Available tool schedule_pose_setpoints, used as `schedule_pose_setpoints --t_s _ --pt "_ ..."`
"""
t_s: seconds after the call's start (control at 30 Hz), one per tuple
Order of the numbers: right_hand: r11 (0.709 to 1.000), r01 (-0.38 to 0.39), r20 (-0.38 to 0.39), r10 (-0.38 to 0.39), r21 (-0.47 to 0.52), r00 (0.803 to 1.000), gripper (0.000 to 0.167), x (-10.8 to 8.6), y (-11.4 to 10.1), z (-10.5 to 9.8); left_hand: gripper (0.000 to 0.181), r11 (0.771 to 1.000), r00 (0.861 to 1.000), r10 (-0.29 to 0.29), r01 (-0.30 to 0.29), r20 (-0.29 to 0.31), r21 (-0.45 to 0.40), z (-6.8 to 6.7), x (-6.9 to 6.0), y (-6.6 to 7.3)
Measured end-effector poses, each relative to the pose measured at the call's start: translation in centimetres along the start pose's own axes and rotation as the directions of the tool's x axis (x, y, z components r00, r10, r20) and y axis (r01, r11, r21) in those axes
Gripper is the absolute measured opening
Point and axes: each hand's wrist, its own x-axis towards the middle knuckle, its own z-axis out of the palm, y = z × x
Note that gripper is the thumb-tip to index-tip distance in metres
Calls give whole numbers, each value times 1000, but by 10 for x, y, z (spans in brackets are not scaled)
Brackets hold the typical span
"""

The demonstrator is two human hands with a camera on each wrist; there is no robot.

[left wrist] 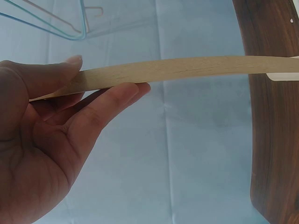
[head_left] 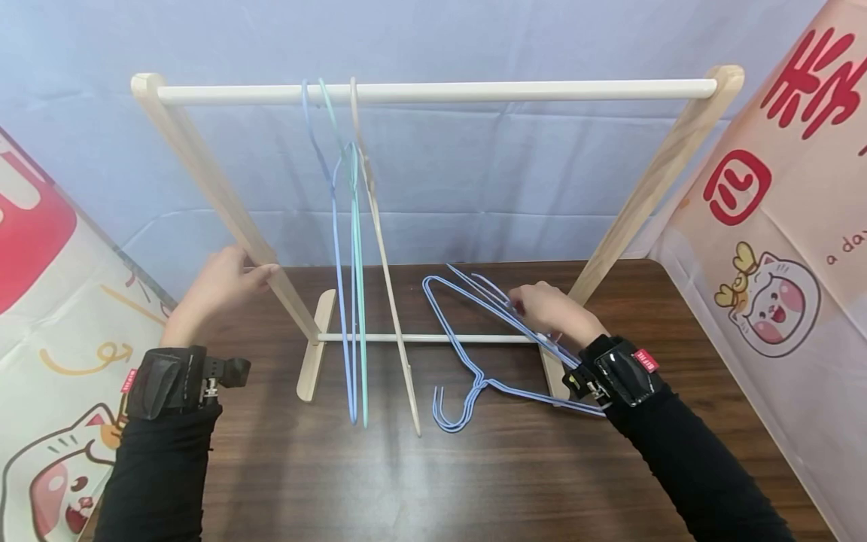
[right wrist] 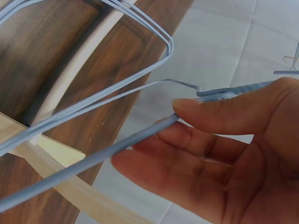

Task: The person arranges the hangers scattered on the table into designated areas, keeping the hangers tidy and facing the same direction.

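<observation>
1. On my head view, the wooden rack's top bar [head_left: 515, 92] carries three hangers, gathered toward its left end: a blue hanger [head_left: 336, 248], a mint-green hanger [head_left: 361, 316] and a beige hanger [head_left: 389, 286], in that order from the left.
2. The person's left hand [head_left: 226, 282] is on the left post [head_left: 210, 173]; my left wrist view shows the wood pinched narrowly between thumb and fingers.
3. The person's right hand [head_left: 552, 309] is just beside the right post [head_left: 650, 188]. In my right wrist view I see thumb and fingers pinching the rod of one blue wire hanger [right wrist: 74, 168], close to its twisted part.
4. Near that hand I find the loose blue hangers [head_left: 482, 381], nested together, their hooks pointing toward the near side of the table [head_left: 339, 474]. They cross over the lower rail [head_left: 440, 338] and the right foot [head_left: 554, 373]; I cannot tell how much of the bundle rests on the wood.
5. The left foot [head_left: 311, 369] stands on the tabletop, behind the hanging three as I look.
6. I see a pale blue cloth [head_left: 440, 173] behind the rack, and printed cloths [head_left: 799, 226] on both sides.
</observation>
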Motion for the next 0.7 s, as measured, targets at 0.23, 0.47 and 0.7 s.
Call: schedule_pose_setpoints --t_s 0.23,0.47,0.7 --pt "1000 -6 -38 7 31 999 23 -5 1 -9 39 1000 1000 -1 1 6 -14 0 1 0" --pt "1000 14 -62 -14 -2 998 20 -12 -3 -18 37 1000 1000 -1 1 5 -14 0 0 -1" --pt "998 -11 -41 14 66 999 22 -15 -8 -25 35 1000 1000 -1 2 5 -5 1 0 -1"
